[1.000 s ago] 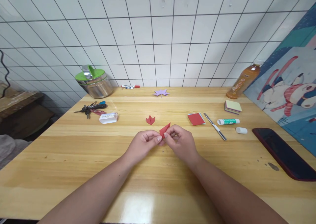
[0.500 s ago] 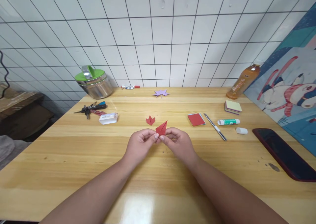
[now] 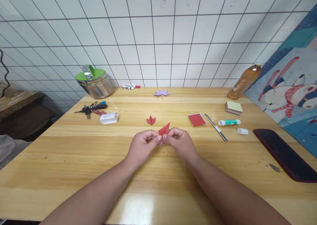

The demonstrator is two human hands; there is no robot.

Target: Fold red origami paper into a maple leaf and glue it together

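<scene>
Lying toward the left edge of the bench (image 3: 74, 172): key bunch (image 3: 90, 110). Behind it, steel pot (image 3: 100, 89) with green lid, by the tiled wall (image 3: 160, 33). Right of and nearer than the keys, small white box (image 3: 109, 118), printed label. Marker (image 3: 131, 87), white and red, flat at the wall. Next, left hand (image 3: 140, 145): grip pinched, thumb and fingers on the lower left of the folded red paper (image 3: 164, 130). That paper is between both hands, mid-bench, point up and leaning right, crease lines on its face. Just beyond, slightly left: smaller red folded piece (image 3: 151, 120). Purple paper leaf (image 3: 162, 93) farther back, near the wall. Right hand (image 3: 182, 144): grip also pinched, thumb on the paper's lower right, fingers curled. Can't tell if either hand rests on the bench. Then red paper square (image 3: 197, 120) on a pale sheet, craft knife (image 3: 216, 127) slanted beside it, glue stick (image 3: 229, 122), sticky-note stack (image 3: 233, 107) behind that, white cap (image 3: 242, 131) near the stick, amber drink bottle (image 3: 244, 81) at back, dark-screened phone (image 3: 284, 155), painted panel (image 3: 292, 86) along the right.
</scene>
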